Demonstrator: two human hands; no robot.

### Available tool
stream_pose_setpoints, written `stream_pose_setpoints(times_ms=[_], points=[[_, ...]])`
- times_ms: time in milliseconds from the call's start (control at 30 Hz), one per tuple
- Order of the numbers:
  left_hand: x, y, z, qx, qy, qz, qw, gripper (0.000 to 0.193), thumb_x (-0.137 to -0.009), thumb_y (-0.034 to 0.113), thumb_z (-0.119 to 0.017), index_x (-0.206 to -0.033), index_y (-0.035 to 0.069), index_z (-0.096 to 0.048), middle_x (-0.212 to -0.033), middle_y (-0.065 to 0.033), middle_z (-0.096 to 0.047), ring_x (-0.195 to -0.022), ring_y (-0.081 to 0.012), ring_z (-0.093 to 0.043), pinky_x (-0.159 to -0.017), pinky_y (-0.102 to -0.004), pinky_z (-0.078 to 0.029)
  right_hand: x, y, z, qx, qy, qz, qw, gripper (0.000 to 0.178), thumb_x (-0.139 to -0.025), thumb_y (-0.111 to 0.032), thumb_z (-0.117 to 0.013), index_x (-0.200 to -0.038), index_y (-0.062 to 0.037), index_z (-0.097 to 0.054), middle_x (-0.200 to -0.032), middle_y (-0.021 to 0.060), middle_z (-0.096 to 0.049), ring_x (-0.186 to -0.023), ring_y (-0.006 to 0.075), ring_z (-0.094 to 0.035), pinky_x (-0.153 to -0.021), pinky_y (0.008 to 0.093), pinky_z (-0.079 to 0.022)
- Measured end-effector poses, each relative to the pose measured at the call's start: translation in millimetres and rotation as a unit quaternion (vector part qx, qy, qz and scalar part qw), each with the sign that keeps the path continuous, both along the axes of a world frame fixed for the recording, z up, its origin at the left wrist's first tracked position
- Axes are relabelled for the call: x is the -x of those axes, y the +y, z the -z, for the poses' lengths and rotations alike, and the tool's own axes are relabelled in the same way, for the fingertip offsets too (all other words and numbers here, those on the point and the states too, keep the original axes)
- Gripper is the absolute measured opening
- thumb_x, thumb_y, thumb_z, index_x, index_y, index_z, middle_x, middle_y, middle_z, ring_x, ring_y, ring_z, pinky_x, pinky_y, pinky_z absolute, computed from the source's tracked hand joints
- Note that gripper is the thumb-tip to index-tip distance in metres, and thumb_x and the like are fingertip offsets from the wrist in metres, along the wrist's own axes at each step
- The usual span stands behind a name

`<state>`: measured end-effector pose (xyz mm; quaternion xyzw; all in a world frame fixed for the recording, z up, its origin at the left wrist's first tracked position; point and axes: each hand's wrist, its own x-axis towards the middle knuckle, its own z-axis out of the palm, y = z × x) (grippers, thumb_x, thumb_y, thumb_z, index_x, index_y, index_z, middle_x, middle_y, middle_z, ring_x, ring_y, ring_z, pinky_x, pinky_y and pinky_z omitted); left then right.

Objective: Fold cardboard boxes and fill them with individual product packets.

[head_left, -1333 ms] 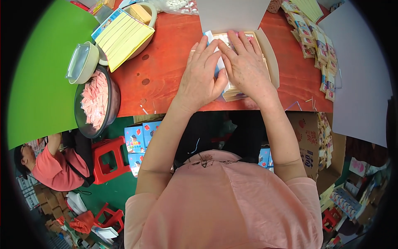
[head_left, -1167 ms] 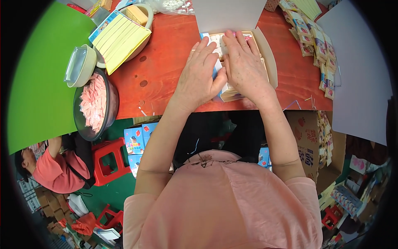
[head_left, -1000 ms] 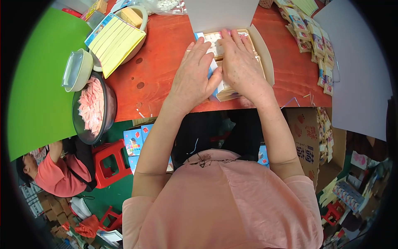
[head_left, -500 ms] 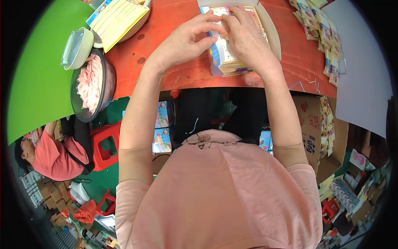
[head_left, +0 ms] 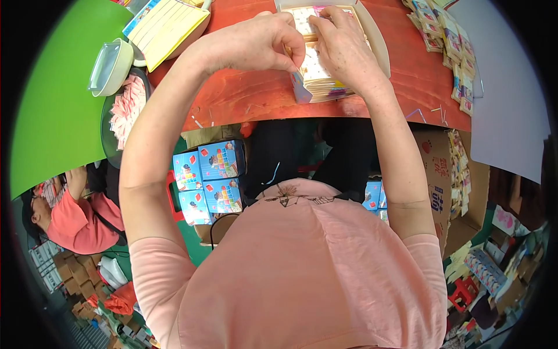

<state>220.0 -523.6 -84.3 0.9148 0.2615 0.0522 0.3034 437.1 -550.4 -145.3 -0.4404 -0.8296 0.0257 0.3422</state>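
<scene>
An open carton box (head_left: pixel 301 91), white inside and blue-printed outside, sits at the near middle of the red table. Stacks of flat, pale packets (head_left: pixel 315 65) fill it, their layered edges showing at the near end. My left hand (head_left: pixel 264 43) is closed at the box's left wall, thumb and fingers pinching its upper edge. On top of the packets rests my right hand (head_left: pixel 346 55), its fingers bent and apart, the tips touching the packets near the middle of the box. Nothing shows gripped in it.
At the left stand a dark basin (head_left: pixel 108 136) of pink packets, a pale container (head_left: pixel 110 70) and a bowl of yellow strips (head_left: pixel 168 35). Packet bundles (head_left: pixel 459 52) lie at the right. Under the table are blue boxes (head_left: pixel 215 163) and a cardboard carton (head_left: pixel 436 174). Someone sits at left (head_left: pixel 87 221).
My left hand has turned and closed at the box's left wall, with its elbow swung out left. That wall looks bent outward. My right hand stays over the packets.
</scene>
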Motion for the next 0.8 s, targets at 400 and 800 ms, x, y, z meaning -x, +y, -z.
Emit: stream_pose_setpoints(times_ms=[400, 800], points=[[-6, 17, 11, 0.143, 0.018, -0.058, 0.988, 0.013, -0.087, 0.013, -0.081, -0.090, 0.001, -0.076, -0.082, -0.0024, -0.069, -0.084, -0.0112, -0.063, -0.080, -0.0278, -0.052, 2, -2, -5, 0.000, 0.019, -0.009, 1.000, 0.029, -0.088, -0.002, -0.057, -0.116, 0.0045, -0.060, -0.119, 0.0246, -0.054, -0.115, 0.0436, -0.053, -0.102, 0.0493, -0.044], [-1, 10, 20, 0.035, -0.216, -0.130, 0.967, 0.019, -0.085, 0.017, -0.079, -0.096, 0.002, -0.075, -0.091, -0.0040, -0.072, -0.087, -0.0128, -0.063, -0.077, -0.0279, -0.052, 3, 2, 8, 0.014, -0.012, 0.031, 0.999, 0.025, -0.089, -0.004, -0.062, -0.114, -0.0002, -0.066, -0.126, 0.0166, -0.060, -0.119, 0.0390, -0.057, -0.102, 0.0468, -0.047]])
